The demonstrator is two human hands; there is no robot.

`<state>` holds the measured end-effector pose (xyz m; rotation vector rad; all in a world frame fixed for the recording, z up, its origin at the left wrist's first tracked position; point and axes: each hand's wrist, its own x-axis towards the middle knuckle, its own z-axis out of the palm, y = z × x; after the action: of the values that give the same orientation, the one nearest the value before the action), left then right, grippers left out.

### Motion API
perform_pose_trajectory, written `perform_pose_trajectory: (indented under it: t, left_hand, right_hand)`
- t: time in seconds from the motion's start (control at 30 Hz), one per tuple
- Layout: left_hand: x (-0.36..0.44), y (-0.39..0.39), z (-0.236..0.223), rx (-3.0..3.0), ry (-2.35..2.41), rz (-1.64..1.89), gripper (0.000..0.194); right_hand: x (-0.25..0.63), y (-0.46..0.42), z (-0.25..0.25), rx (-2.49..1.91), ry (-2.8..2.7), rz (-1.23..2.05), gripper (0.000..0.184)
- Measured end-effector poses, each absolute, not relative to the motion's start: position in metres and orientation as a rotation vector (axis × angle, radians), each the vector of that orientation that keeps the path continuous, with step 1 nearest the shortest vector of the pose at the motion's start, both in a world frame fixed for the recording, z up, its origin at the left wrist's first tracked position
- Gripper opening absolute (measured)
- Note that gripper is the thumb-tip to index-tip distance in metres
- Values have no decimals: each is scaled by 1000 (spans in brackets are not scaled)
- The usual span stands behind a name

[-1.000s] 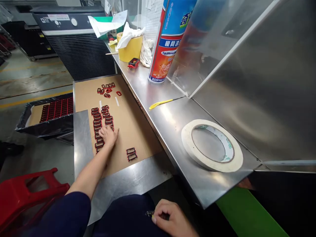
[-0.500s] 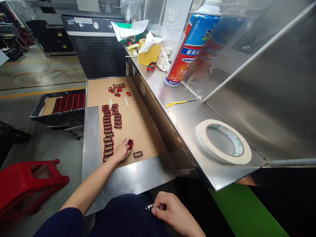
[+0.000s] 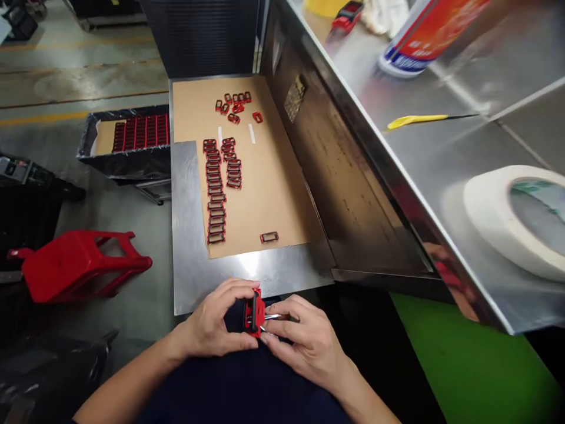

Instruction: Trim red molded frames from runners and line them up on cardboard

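Red frame btwn L+R fingers

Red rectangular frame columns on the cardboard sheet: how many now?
2: a long column along the left side of the cardboard sheet, and a shorter column just right of its upper part. Neither is hidden.

A grey floor with a yellow line is seen across the upper left of the frame. A red plastic stool is left on it at the left, and a black-lined bin is placed just above. A dark slatted cabinet is set at top centre, a steel bench is run along the upper right, and a green panel is seen at lower right.
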<state>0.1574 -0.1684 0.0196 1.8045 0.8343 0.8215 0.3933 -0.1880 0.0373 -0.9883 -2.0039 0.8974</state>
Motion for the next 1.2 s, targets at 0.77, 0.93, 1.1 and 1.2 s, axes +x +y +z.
perform_pose_trajectory:
  t: [0.77, 0.93, 1.1, 1.2]
  left_hand:
    - [154, -172, 13, 1830, 787, 1015, 72]
    - [154, -171, 13, 1902, 789, 1014, 75]
    - [152, -172, 12, 1933, 809, 984, 76]
    - [152, -173, 11, 1933, 821, 973, 77]
  right_hand:
    - [383, -186, 46, -906, -2008, 800, 10]
    - [385, -188, 46, -929, -2026, 849, 8]
    - [384, -189, 47, -898, -2024, 893, 5]
    - [382, -190, 47, -882, -2006, 897, 3]
